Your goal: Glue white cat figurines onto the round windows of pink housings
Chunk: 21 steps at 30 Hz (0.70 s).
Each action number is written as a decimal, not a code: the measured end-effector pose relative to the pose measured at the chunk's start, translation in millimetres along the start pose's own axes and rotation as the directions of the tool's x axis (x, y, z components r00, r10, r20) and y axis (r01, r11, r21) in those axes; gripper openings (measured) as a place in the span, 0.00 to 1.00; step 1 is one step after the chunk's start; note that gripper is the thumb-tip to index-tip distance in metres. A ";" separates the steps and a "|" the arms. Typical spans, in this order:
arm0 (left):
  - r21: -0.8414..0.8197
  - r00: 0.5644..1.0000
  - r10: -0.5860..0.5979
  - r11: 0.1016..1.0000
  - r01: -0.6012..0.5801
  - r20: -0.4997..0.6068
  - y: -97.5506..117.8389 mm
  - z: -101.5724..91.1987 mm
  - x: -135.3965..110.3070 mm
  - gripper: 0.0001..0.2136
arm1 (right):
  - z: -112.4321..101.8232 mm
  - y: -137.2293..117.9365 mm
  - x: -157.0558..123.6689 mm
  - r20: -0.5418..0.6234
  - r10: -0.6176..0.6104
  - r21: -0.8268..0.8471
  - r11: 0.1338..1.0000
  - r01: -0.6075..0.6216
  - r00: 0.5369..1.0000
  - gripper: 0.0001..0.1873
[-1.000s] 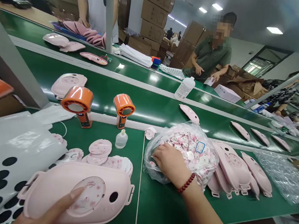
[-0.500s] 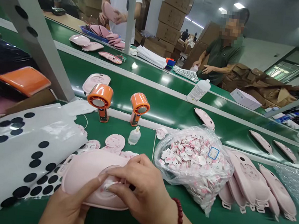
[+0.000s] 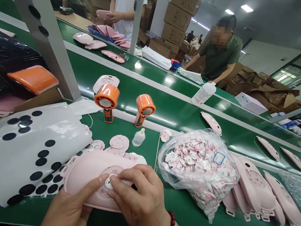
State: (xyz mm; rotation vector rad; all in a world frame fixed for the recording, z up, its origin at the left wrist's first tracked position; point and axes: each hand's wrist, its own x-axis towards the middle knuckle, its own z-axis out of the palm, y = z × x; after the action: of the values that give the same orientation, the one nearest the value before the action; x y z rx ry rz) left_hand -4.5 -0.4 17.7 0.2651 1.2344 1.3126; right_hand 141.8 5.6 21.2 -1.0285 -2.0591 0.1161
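Gripping a pink oval case [image 3: 88,178], the left hand [image 3: 70,205] and right hand [image 3: 138,198] close on a small cat sticker [image 3: 109,182]; just rightward, a clear plastic bag [image 3: 198,169] (stuffed full) holds pink-and-white cat stickers [image 3: 189,155].

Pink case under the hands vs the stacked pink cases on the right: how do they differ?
The pink oval case lies face-up under the left hand and right hand, while the stacked pink cases overlap and lean on one another, untouched, on the green belt. The pink oval case has a small white cat-face sticker on its round panel; none is discernible on the stacked pink cases. Both are pale pink and rounded, with end loops.
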 end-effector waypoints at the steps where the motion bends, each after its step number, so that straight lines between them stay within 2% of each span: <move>1: 0.006 1.000 -0.007 1.000 0.007 -0.002 -0.5 -0.6 -0.4 0.37 | 0.4 0.8 -0.7 -0.001 -0.015 0.000 1.000 0.015 1.000 0.10; 4: 0.008 1.000 -0.019 1.000 0.019 0.006 -0.4 -0.9 -1.6 0.36 | 0.5 2.8 -2.0 0.032 -0.050 -0.005 0.999 0.050 0.998 0.11; 8: 0.019 0.999 0.023 1.000 -0.023 -0.040 2.9 1.3 -1.5 0.38 | -3.7 5.9 -2.3 0.182 -0.069 0.034 0.997 0.063 0.981 0.12; 10: 0.021 0.998 0.039 0.999 -0.038 -0.045 5.6 3.1 -1.5 0.39 | -5.6 8.4 -2.5 0.187 -0.012 0.106 0.994 -0.008 0.982 0.11; 12: 0.042 0.997 0.070 0.997 -0.069 -0.023 8.0 4.7 -1.8 0.40 | -5.6 11.4 -2.7 0.126 0.174 0.229 0.953 -0.199 0.977 0.12; 13: 0.056 0.996 0.089 0.994 -0.089 -0.009 8.7 5.2 -1.9 0.40 | -4.8 12.7 -2.6 0.125 0.297 0.316 0.892 -0.322 0.947 0.15; 15: 0.084 0.994 0.108 0.991 -0.109 0.010 8.3 4.6 -1.9 0.40 | -2.4 14.6 -2.0 0.214 0.507 0.483 0.688 -0.542 0.835 0.20; 17: 0.075 0.998 0.067 0.995 -0.069 0.019 5.2 2.0 -1.5 0.39 | 0.0 15.0 -0.6 0.322 0.604 0.559 0.500 -0.661 0.729 0.21; 19: 0.031 0.999 -0.004 1.000 0.003 0.043 0.8 -1.1 -1.4 0.37 | 1.9 14.4 1.2 0.339 0.652 0.579 0.423 -0.697 0.678 0.19; 21: 0.021 0.997 -0.050 0.999 0.048 0.064 -2.4 -2.1 -2.1 0.37 | 3.0 13.4 3.2 0.321 0.679 0.585 0.406 -0.702 0.660 0.20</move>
State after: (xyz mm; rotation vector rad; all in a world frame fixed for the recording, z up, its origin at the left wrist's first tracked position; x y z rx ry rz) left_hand -4.3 -3.9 16.2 0.2872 1.1931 1.2414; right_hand 147.0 17.6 15.7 -1.3135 -1.2508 1.2439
